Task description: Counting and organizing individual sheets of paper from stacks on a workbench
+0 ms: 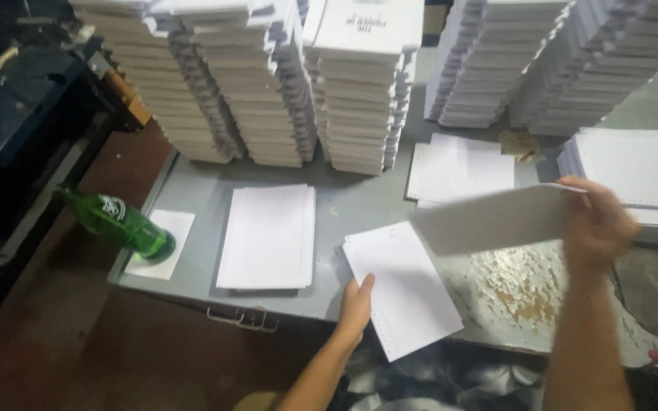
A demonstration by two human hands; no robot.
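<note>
Nearest, the left hand (356,304) lies flat and open-fingered on the near edge of a white sheet (405,288), pressing it to the grey table (344,205); the sheet's near corner hangs over the table's front edge. To the right, the right hand (597,224) is closed around one end of a blurred bundle of paper (496,219), held in the air above the table. Farther left lies a low pile of sheets (268,236), and beyond that a green bottle (119,222) on a slip of paper. At the back stand tall stacks of booklets (359,84).
</note>
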